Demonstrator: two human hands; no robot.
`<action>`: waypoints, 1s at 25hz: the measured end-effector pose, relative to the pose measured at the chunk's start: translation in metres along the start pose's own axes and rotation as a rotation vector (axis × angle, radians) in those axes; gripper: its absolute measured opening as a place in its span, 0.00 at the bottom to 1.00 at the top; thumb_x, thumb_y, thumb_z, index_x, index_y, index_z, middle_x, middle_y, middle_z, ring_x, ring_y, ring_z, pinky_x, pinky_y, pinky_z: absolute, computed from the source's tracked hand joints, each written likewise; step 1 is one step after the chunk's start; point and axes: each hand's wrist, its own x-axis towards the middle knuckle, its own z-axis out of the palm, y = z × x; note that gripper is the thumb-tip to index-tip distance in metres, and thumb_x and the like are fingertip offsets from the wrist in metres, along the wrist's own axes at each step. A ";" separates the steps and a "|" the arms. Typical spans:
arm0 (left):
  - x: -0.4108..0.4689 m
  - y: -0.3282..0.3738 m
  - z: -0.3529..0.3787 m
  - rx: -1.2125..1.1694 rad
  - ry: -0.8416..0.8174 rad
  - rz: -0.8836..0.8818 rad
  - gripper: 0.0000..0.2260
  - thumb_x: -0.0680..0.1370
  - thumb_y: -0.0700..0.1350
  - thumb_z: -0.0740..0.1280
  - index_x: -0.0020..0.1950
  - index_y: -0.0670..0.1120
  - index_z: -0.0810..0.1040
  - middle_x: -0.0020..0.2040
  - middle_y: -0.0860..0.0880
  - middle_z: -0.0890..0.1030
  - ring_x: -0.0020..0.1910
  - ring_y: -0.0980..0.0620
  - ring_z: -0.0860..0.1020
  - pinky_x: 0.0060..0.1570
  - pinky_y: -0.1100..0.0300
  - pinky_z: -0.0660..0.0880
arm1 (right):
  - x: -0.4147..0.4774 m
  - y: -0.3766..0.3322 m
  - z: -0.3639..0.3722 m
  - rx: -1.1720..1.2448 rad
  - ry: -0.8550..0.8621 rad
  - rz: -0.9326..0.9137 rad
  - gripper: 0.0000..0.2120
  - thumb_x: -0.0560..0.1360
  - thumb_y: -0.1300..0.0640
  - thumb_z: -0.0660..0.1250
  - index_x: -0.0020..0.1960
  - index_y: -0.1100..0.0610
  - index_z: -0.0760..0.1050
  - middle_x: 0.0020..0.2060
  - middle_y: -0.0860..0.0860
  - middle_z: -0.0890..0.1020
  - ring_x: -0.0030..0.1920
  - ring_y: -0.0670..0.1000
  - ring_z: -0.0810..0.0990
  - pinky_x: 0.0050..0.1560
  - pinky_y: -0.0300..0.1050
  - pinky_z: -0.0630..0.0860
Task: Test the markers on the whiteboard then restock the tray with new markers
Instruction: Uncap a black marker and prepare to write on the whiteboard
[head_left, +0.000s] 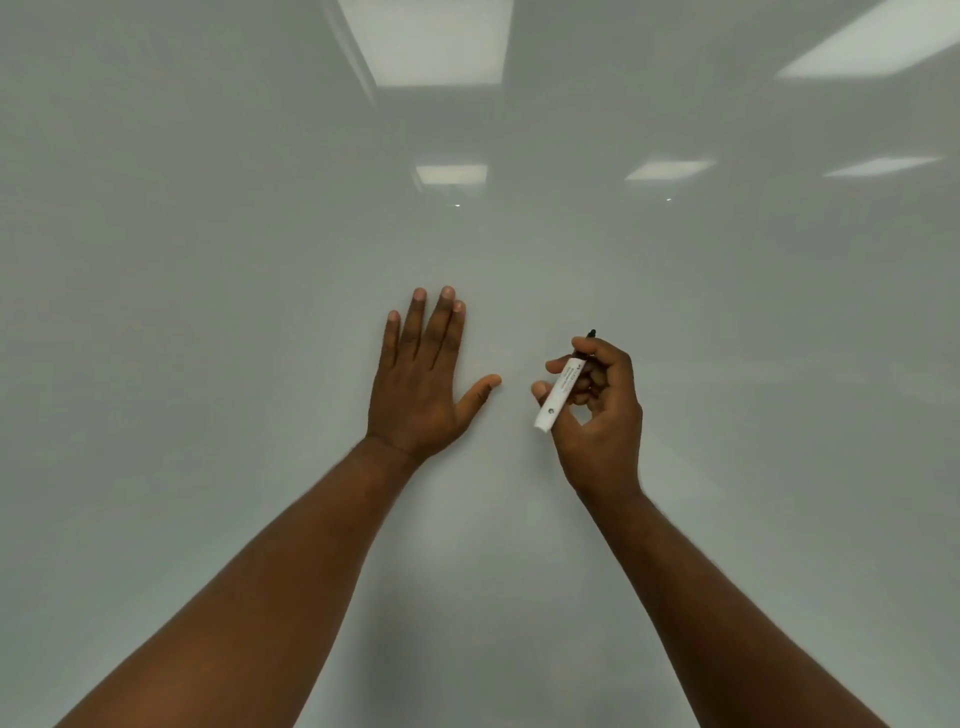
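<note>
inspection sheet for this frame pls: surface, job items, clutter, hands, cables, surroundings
Surface: whiteboard fills the view; no marks seen.
Job's things: one white marker, uncapped, dark tip pointing up; cannot tell whether the tip touches the board. No tray, cap or other markers in view.
Clutter: nothing seen.
Hands: left hand laid flat against the board, fingers straight; right hand grips the marker.
Cables: nothing seen.
Surroundings: ceiling lights reflected in the board; nothing else seen.
</note>
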 end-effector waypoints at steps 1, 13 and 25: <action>0.001 0.001 -0.001 0.002 0.012 -0.041 0.37 0.81 0.65 0.55 0.81 0.42 0.51 0.81 0.45 0.49 0.80 0.42 0.46 0.77 0.41 0.50 | 0.003 0.000 0.000 0.018 0.034 -0.012 0.20 0.75 0.61 0.74 0.64 0.58 0.72 0.50 0.52 0.82 0.51 0.50 0.82 0.54 0.36 0.77; 0.002 0.003 0.000 0.027 0.030 -0.096 0.34 0.82 0.61 0.54 0.81 0.42 0.50 0.82 0.45 0.49 0.80 0.41 0.45 0.77 0.39 0.49 | 0.022 0.011 0.009 -0.081 0.188 -0.066 0.11 0.78 0.61 0.70 0.60 0.59 0.78 0.45 0.47 0.83 0.41 0.47 0.82 0.43 0.39 0.79; 0.002 0.004 0.000 -0.023 0.042 -0.084 0.31 0.83 0.55 0.55 0.81 0.42 0.50 0.82 0.45 0.49 0.80 0.41 0.45 0.77 0.40 0.47 | -0.008 0.030 0.002 -0.164 0.103 -0.066 0.07 0.72 0.64 0.69 0.50 0.59 0.81 0.37 0.49 0.81 0.32 0.49 0.78 0.33 0.43 0.74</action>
